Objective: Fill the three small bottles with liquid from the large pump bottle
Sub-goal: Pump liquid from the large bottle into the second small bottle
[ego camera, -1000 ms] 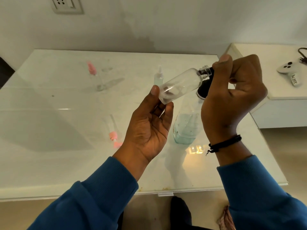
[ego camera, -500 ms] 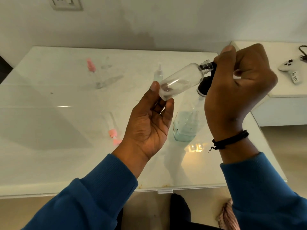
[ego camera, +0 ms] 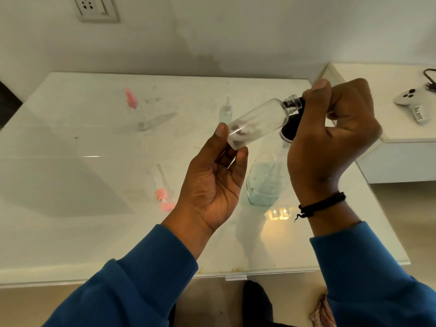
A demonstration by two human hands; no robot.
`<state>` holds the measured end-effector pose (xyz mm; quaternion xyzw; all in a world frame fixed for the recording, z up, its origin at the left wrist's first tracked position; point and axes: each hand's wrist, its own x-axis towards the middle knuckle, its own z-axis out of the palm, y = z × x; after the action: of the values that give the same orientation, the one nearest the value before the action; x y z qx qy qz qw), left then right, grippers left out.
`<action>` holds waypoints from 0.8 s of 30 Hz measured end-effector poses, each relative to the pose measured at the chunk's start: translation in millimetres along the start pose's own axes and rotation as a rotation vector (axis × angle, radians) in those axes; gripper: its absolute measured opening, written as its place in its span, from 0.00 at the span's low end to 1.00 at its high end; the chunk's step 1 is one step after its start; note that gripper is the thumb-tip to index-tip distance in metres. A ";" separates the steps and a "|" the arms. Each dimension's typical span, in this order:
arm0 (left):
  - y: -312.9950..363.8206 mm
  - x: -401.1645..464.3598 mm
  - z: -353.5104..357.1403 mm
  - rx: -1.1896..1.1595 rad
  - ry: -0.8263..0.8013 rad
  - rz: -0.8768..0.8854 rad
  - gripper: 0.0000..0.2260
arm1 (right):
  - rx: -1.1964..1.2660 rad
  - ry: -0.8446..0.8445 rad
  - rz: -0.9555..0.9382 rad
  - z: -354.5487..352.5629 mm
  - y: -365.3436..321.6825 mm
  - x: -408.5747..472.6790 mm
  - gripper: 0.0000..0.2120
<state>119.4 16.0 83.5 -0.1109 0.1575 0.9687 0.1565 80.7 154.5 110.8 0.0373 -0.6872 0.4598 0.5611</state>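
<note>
My left hand (ego camera: 212,185) holds the base of a small clear bottle (ego camera: 257,122), tilted with its open threaded neck up and to the right. My right hand (ego camera: 330,138) is curled round the black pump head (ego camera: 291,128) of the large bottle (ego camera: 265,182), with the nozzle at the small bottle's mouth. The large bottle stands on the glass table (ego camera: 70,185), about a third full of pale blue liquid. A small bottle with a pink cap (ego camera: 135,109) stands far left. Another small bottle with bluish liquid (ego camera: 226,112) stands mid-back.
A loose pink pump cap with its tube (ego camera: 162,197) lies on the table left of my left hand. A white side cabinet (ego camera: 401,149) on the right carries a white game controller (ego camera: 411,102). A wall socket (ego camera: 94,8) is above.
Both hands and the small bottle have stayed together at the pump nozzle, shifting only slightly in view. The right hand's grip over the pump head has moved a little.
</note>
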 end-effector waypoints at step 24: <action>-0.1 -0.9 3.0 0.025 0.034 0.016 0.29 | 0.009 0.005 -0.020 2.7 -2.1 1.3 0.18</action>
<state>119.8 16.8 86.5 -0.1240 0.1733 0.9659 0.1473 79.5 152.1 113.2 0.0455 -0.6833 0.4571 0.5675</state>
